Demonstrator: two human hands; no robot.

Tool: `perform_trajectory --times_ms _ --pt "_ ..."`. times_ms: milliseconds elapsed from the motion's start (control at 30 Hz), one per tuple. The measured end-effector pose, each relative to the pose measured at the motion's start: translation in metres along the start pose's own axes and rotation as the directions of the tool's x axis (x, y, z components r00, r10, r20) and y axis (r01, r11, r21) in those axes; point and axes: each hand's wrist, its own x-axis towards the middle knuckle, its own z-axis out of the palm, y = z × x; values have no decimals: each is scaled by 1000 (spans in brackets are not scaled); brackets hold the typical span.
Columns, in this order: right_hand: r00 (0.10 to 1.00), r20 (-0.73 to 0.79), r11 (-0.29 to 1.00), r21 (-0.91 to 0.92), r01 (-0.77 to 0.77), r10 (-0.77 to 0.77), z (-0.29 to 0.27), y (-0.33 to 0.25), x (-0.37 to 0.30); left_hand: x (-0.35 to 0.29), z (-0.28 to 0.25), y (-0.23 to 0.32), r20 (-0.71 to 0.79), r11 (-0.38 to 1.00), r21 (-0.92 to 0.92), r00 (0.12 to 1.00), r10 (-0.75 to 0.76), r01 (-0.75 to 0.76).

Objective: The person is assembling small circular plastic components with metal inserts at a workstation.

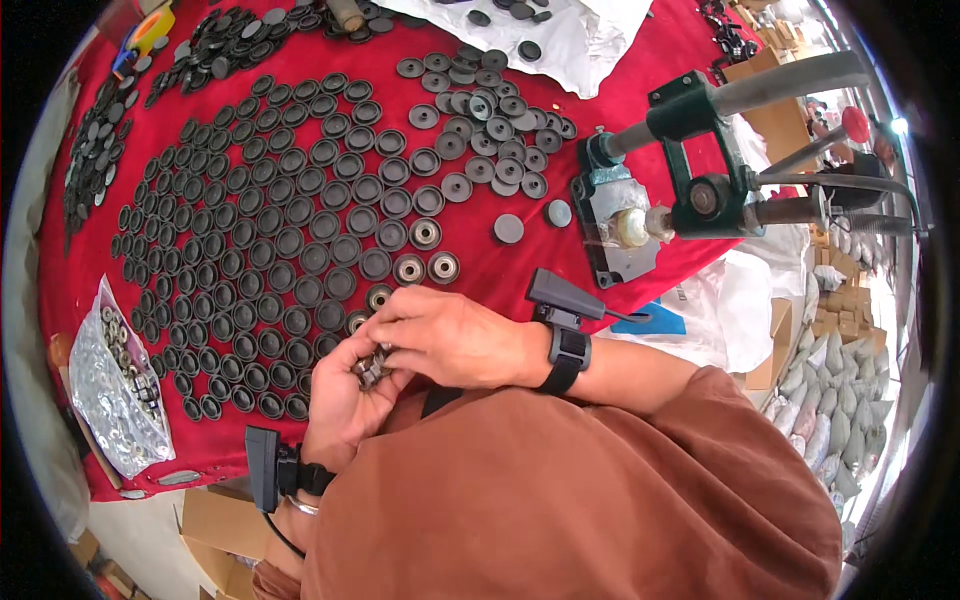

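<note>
Cupped near the table's front edge, my left hand [340, 392] holds several small metal bearings [371, 369] in its palm. My right hand [450, 335] reaches over it with bent fingers pressed together at the left hand's fingers; what they pinch, if anything, is hidden. Just beyond the hands, black round caps with bearings in their centres [443, 267] lie among many open black caps [345, 248] laid out side by side. Another such cap [379, 297] sits close against my right fingers.
A green hand press [700, 165] stands at the right. A clear bag of bearings [118, 375] lies at the left edge. Flat black discs [90, 160], round caps with central holes [480, 140] and a white sheet [565, 45] cover the far side of the red cloth [510, 275].
</note>
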Motion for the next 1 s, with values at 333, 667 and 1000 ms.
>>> perform_trajectory --times_ms 333,667,1000 --pt "880 -429 939 -166 -300 205 -39 44 11 -6 10 -3 51 998 26 997 -66 65" --pt "919 -314 922 -223 -316 239 -53 87 31 -6 12 -1 -10 998 24 999 -50 50" --pt "904 -423 937 -287 -197 61 -41 93 23 -1 16 -1 -48 998 22 997 -65 66"
